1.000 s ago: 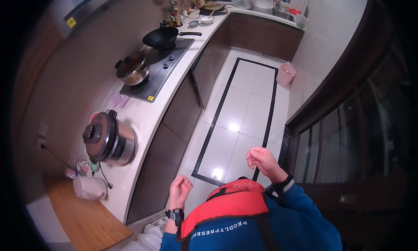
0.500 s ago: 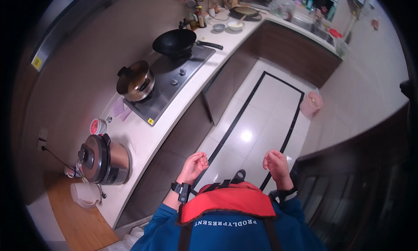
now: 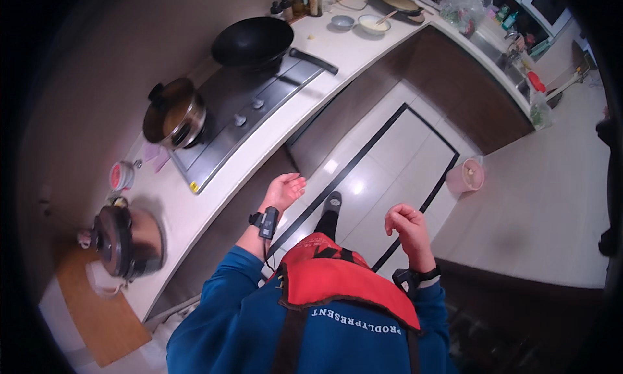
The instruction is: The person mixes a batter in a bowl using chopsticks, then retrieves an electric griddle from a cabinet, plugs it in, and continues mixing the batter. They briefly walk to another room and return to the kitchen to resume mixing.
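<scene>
Your left hand [image 3: 283,191] hangs open and empty beside the white counter's [image 3: 195,211] front edge; your right hand [image 3: 407,227] curls loosely, holding nothing.

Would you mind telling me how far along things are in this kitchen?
Set out: a black wok and steel pot sit on the black glass hob. In hand: nothing; the left hand hangs open beside the white countertop, the right hand loosely curled. Left: neither pan is touched yet.

Head cam, looks down, wide.
</scene>
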A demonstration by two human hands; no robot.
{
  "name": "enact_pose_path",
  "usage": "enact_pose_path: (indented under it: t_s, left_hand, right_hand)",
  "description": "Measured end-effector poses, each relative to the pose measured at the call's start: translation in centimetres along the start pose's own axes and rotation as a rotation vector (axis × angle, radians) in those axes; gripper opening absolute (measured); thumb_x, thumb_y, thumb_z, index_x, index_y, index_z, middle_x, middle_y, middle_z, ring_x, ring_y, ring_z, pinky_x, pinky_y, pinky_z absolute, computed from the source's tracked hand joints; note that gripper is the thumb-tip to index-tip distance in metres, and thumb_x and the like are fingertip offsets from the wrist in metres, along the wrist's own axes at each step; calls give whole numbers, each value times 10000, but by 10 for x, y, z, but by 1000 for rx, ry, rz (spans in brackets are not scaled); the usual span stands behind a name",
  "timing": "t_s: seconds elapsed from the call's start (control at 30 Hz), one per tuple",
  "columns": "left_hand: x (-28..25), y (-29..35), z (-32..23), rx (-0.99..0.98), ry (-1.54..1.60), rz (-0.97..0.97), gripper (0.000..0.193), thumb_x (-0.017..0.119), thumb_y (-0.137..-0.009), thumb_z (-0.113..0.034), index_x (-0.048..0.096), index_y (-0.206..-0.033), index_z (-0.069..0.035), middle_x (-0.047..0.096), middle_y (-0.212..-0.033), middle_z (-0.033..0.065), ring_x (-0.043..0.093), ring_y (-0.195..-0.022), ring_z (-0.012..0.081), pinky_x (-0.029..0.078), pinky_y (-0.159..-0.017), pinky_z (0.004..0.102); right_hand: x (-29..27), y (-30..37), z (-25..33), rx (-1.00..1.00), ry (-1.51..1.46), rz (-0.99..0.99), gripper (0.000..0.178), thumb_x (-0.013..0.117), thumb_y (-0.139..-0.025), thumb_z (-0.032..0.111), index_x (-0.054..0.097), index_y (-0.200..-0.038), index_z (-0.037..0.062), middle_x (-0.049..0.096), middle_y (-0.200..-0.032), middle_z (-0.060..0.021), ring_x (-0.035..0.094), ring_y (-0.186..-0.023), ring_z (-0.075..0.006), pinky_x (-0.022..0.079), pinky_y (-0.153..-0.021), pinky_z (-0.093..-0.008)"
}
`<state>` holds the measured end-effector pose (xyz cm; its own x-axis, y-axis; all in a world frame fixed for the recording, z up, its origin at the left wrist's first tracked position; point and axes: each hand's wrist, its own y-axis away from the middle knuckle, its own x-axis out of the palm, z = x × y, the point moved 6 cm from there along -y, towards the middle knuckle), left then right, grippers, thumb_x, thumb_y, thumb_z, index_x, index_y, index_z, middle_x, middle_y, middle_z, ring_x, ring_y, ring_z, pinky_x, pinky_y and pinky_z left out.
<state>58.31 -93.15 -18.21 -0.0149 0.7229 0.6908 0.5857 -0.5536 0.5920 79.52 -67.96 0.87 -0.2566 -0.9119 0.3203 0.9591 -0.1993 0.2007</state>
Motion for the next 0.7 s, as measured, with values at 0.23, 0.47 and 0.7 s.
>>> enact_pose_path:
  t_s: [0.23, 0.47, 0.7]
  left_hand:
    - [-5, -148, -50, 48, 394, -181, 1023, 660, -837, -426, -5, -1426, 81, 289, -1399, 278, 371, -1276, 353, 347, -1060, 454]
    - [8, -200, -81, 49, 599, -211, 969, 641, -821, -509, 203, -1316, 200, 332, -1353, 267, 383, -1260, 326, 354, -1078, 393]
    - [14, -214, -90, 194, 864, -332, 601, 656, -868, -311, 409, -1174, 144, 488, -1215, 221, 484, -1148, 292, 441, -998, 370]
  right_hand:
    - [-53, -139, 57, 47, 17, -93, 144, 576, -899, 141, 602, -856, 6, 587, -704, -46, 546, -616, -125, 427, -575, -233]
    - [-84, -266, 98, 110, 14, -152, 117, 568, -897, 114, 600, -856, 9, 583, -714, -46, 542, -621, -124, 431, -569, -242]
    - [-89, -375, 102, 259, 5, -44, 133, 569, -904, 136, 594, -841, 22, 579, -702, -32, 548, -615, -104, 432, -557, -221]
